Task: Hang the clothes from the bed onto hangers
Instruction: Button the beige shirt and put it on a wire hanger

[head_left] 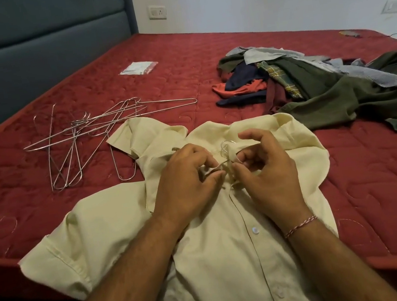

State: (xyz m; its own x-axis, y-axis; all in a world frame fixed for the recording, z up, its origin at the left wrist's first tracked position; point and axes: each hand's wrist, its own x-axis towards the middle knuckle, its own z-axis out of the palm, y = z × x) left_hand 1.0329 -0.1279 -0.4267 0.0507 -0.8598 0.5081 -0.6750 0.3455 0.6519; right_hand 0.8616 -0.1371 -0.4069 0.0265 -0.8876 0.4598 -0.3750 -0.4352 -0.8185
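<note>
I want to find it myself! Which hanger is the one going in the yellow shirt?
Start at the red bed and find the pale yellow shirt spread at its near edge. Both hands, the left hand and the right hand, pinch its collar, and a small silver hook pokes up between them. The other wire hangers lie bare in a tangle to the left.

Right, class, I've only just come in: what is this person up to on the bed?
A person is fitting a pale yellow shirt onto a wire hanger, whose hook pokes out at the collar. The left hand and right hand both pinch the fabric at the top of the button placket, apparently fastening it. On the red mattress, spare wire hangers lie to the left and a pile of unhung clothes waits to the right.
</note>
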